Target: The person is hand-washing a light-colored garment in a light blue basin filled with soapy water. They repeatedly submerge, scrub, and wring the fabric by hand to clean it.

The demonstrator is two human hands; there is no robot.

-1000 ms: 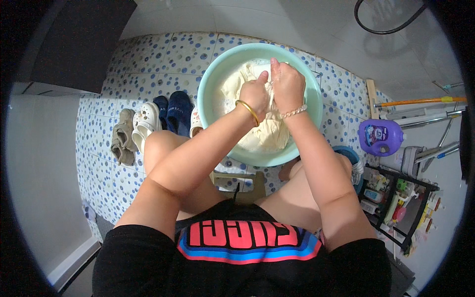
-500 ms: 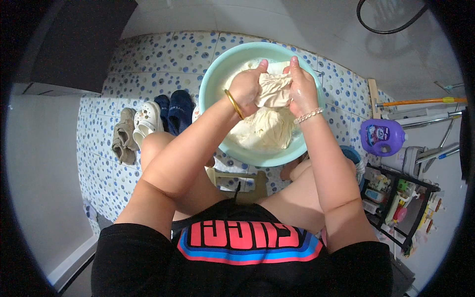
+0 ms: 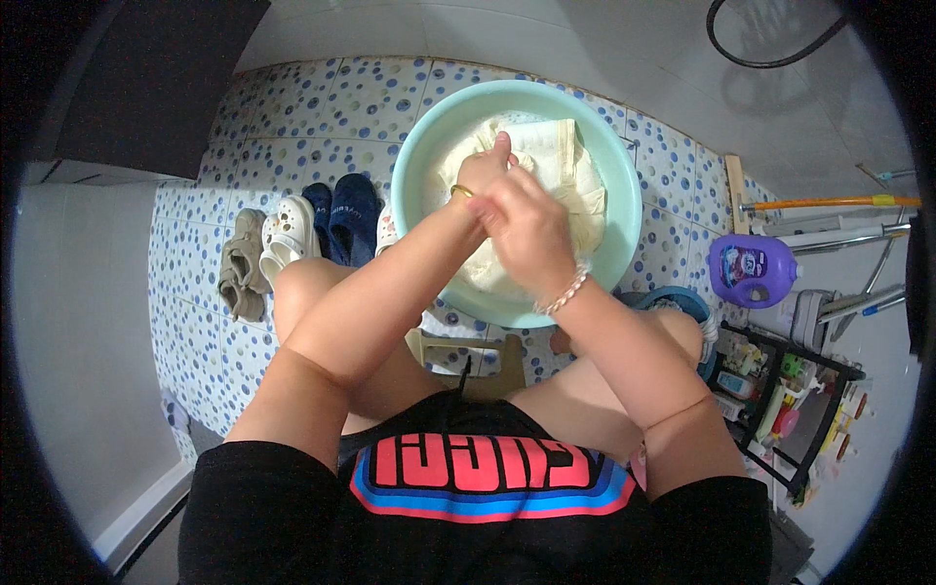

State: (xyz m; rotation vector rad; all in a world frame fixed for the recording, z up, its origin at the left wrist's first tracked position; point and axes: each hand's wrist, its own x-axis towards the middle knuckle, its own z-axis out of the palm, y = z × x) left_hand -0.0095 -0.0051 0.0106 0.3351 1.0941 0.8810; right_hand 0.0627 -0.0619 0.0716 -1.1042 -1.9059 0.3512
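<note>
in the head view, the round mint basin has smooth, sloping walls, bare along the right side; inside it lies the creased cream cloth with a straight hemmed edge. the left hand is over the cloth, thumb extended, other fingers mostly hidden, so i cannot tell their hold. the blurred right hand crosses the left wrist, fingers bent, grip unclear. spotted tiles spread beyond the rim; navy slippers sit near its left.

Right fingers blurred (left fingers partly hidden)
</note>
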